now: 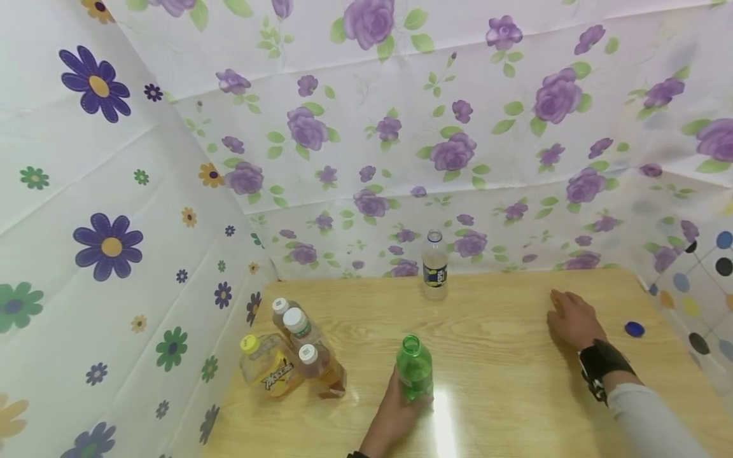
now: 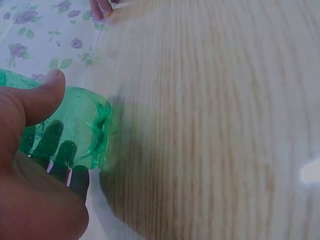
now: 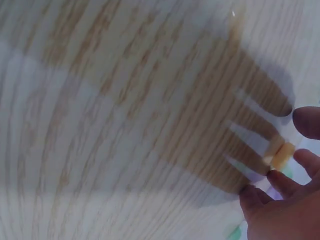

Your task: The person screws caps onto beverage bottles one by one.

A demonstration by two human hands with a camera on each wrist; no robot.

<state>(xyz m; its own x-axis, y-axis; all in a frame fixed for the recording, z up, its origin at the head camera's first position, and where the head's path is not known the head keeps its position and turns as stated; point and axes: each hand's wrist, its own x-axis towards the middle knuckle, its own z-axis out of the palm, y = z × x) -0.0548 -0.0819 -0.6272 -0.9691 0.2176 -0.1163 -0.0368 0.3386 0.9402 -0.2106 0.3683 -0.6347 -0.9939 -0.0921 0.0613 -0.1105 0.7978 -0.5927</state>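
Observation:
My left hand (image 1: 396, 410) grips a green plastic bottle (image 1: 415, 366) low on its body, near the front middle of the wooden table. The bottle is uncapped and looks upright. In the left wrist view, the thumb lies along one side of the bottle (image 2: 82, 125) and fingers show through the green plastic from the other. At the table's right side, my right hand (image 1: 575, 319) is low over the surface. Its fingers are spread and slightly bent around a small orange-yellow cap (image 3: 281, 155). The thumb stands apart from the cap; whether a fingertip touches it is unclear.
A clear uncapped bottle (image 1: 435, 270) with a dark label stands at the back. Several capped bottles cluster left, including a yellow-capped one (image 1: 266, 362) and an amber one (image 1: 326, 375). A blue cap (image 1: 634, 329) lies right of my right hand. Flowered sheets (image 1: 366, 159) border the table.

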